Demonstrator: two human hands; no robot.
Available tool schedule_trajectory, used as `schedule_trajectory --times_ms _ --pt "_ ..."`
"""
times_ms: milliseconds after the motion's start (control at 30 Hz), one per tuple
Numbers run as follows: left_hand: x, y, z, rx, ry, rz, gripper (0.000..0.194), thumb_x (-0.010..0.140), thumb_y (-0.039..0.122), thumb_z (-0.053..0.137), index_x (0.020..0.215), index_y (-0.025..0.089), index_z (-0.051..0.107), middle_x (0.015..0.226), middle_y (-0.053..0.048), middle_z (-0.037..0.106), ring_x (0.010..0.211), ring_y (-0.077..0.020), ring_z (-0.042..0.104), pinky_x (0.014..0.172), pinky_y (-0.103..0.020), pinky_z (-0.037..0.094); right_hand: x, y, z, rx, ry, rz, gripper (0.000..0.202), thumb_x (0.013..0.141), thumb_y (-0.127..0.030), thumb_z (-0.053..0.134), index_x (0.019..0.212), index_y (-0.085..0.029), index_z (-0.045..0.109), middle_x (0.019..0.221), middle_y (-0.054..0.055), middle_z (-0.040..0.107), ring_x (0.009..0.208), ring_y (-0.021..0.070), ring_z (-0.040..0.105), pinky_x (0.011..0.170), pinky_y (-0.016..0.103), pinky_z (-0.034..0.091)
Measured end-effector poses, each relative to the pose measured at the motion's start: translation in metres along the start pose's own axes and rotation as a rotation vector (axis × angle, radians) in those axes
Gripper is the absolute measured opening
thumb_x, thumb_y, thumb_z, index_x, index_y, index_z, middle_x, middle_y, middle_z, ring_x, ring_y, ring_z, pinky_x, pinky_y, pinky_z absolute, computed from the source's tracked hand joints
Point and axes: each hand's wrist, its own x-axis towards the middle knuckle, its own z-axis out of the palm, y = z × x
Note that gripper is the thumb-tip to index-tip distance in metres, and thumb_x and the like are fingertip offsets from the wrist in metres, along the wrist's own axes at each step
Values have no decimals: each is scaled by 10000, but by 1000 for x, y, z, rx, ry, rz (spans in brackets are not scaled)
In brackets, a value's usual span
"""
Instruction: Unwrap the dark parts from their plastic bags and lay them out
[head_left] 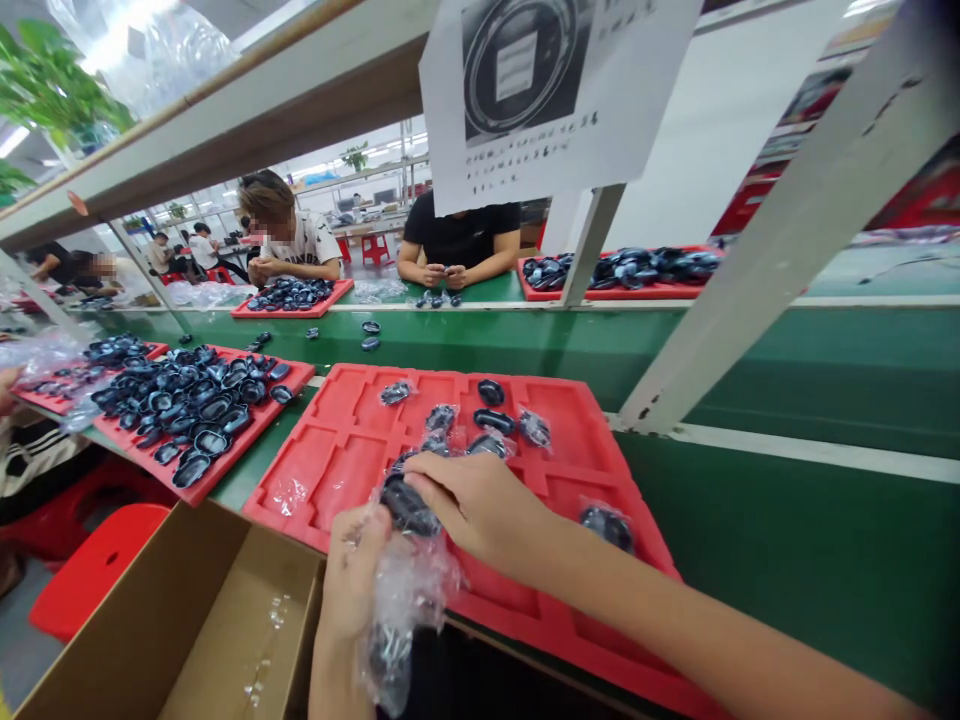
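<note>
Over red tray (349, 472), left hand (355, 572) clamps clear film (412, 588) and dark part (406, 506), right hand (491, 508) pinches part's edge; likely wrapping or unwrapping; next needs steady grip.

Ctr tray (341, 480) — box (225, 610) to L, 2nd tray (259, 428) behind box (parts (493, 420) on both).

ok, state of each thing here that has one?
Left hand: closed on clear plastic wrap
Right hand: pinching dark oval part
Dark oval part: held
Clear plastic wrap: crumpled
Near red tray: partly filled
Neighbouring red tray: heaped
Cardboard box: open
Paper sheet: hanging
</note>
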Motion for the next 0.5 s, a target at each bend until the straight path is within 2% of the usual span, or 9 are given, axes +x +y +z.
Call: schedule_trajectory --times_ms 67,167,233,267,367,433,500 --pt "-1 -1 1 -23 -7 17 585 821 733 670 665 169 656 569 -6 589 491 -120 484 489 -245 427 4 -4 -12 79 -101 18 207 1030 -172 482 922 -172 659 768 17 702 647 138 608 636 266 379" --pt "-2 8 1 170 -110 300 504 913 574 658 612 169 649 624 -25 598 584 -139 543 562 -246 450 9 -4 -25 196 -251 -4 59 939 -171 619 929 -166 677 872 30 719 763 156 622 694 269 413" --pt "0 16 1 293 -198 476 461 953 428 639 573 167 628 626 -25 584 598 -137 549 571 -239 431 11 0 -28 319 -360 21 38 893 -175 664 872 -155 689 798 5 688 708 140 593 657 255 409" --pt "0 19 0 322 -213 515 447 955 375 635 560 167 610 611 -17 562 581 -128 531 557 -233 408 12 3 -28 385 -414 46 49 885 -174 663 857 -150 695 734 -15 656 652 126 564 619 246 396" --pt "2 24 -1 313 -198 514 356 889 320 712 588 169 595 599 10 513 563 -116 491 537 -224 375 10 5 -25 497 -478 77 116 886 -157 635 960 -142 723 712 -25 647 614 117 551 580 233 393" --pt "1 24 -2 291 -193 490 223 852 310 749 700 173 663 657 6 570 606 -128 528 576 -226 412 6 -1 -23 469 -445 46 195 921 -136 569 1048 -150 716 835 13 719 711 137 622 654 244 443" --pt "0 24 -2 287 -191 468 179 882 296 715 759 171 682 702 -4 608 636 -135 551 613 -232 433 2 -9 -23 380 -378 20 256 956 -121 487 1080 -169 706 952 46 756 806 159 669 729 264 470"
